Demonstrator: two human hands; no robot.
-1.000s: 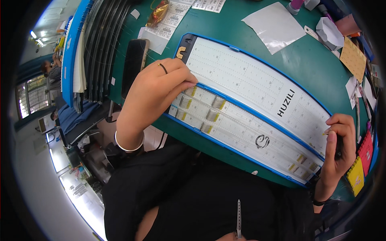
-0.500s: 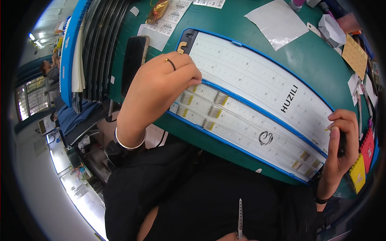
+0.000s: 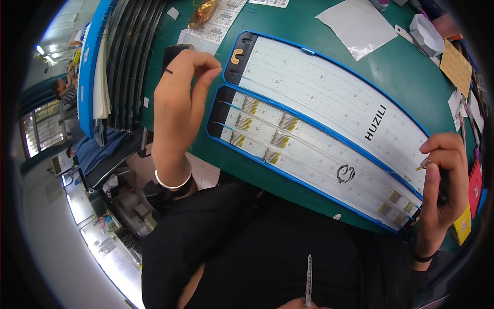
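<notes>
A long blue fishing rig case (image 3: 288,177) lies unfolded on the green table, its two white scaled halves side by side. The near half holds rows of small yellowish hooks and thin lines; the upper half (image 3: 280,64) has a thin line along its lower side. Off the case's left end, my left hand (image 3: 180,103) has thumb and forefinger pinched together; anything between them is too fine to make out. By the right end, my right hand (image 3: 445,185) pinches a tiny yellowish metal piece (image 3: 423,166) between thumb and fingers.
A phone (image 3: 177,51) lies partly behind my left hand. Beyond the case are printed label sheets (image 3: 218,26) and a clear plastic bag (image 3: 356,28). Dark upright folders (image 3: 131,62) stand on the left; papers and a yellow notebook (image 3: 463,226) crowd the right edge.
My left hand has moved left off the case, uncovering its left end and the blue line ends there. My right hand stays by the right end, still pinching the tiny piece.
</notes>
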